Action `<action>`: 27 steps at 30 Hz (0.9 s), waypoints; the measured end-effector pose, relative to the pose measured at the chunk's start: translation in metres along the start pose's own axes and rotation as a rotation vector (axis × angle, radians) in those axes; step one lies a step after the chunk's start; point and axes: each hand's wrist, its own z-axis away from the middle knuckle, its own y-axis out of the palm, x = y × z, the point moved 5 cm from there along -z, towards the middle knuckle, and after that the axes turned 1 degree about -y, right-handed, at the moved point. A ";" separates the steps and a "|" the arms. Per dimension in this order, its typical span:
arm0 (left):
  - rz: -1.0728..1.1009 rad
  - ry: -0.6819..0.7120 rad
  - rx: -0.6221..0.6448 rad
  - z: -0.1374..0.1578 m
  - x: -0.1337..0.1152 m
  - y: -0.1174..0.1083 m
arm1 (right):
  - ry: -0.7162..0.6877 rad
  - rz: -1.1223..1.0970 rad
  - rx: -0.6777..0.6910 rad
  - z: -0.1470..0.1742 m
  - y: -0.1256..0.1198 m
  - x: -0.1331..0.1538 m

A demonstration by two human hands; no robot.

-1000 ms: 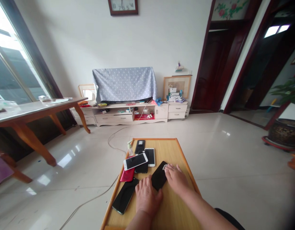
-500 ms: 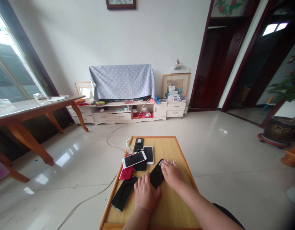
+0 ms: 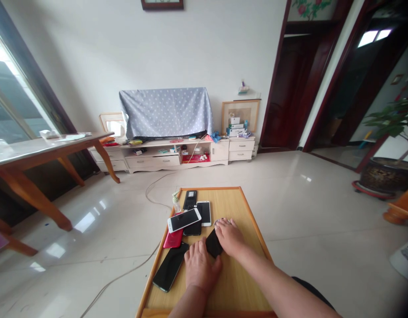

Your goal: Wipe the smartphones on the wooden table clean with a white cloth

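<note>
A black smartphone (image 3: 213,244) lies at a slant on the small wooden table (image 3: 243,282). My left hand (image 3: 200,264) rests at its lower left, thumb at the near end and fingers along the side, steadying it. My right hand (image 3: 229,236) lies over the phone's upper right part, fingers pressed down on a small whitish piece that looks like a wipe, mostly covered. Left of my hands is another black phone (image 3: 170,268). Beyond it are a red phone (image 3: 172,240), a white phone (image 3: 184,220) lying across a black one (image 3: 192,229), and a second white phone (image 3: 206,213).
At the table's far left corner stand a small clear bottle (image 3: 176,204) and a dark phone (image 3: 190,199) with a label. A cable (image 3: 124,270) runs over the floor. A low white cabinet (image 3: 151,162) with a cloth-covered shape stands by the wall.
My right hand has slid up and left over the phone, covering more of its upper part. My left hand stays at the phone's lower left. The view has shifted slightly.
</note>
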 end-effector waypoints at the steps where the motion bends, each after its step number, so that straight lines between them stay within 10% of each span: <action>1: 0.008 0.007 0.003 0.000 0.001 0.001 | -0.030 -0.006 0.020 0.004 0.002 0.006; 10: 0.025 0.019 0.029 0.000 0.006 0.003 | -0.191 -0.083 0.076 0.075 0.002 0.028; 17: 0.010 0.020 -0.012 0.002 -0.002 -0.001 | 0.010 0.022 -0.004 0.048 -0.017 -0.026; 27: 0.028 0.020 0.001 -0.001 0.004 0.006 | -0.147 -0.063 0.046 0.066 -0.007 0.010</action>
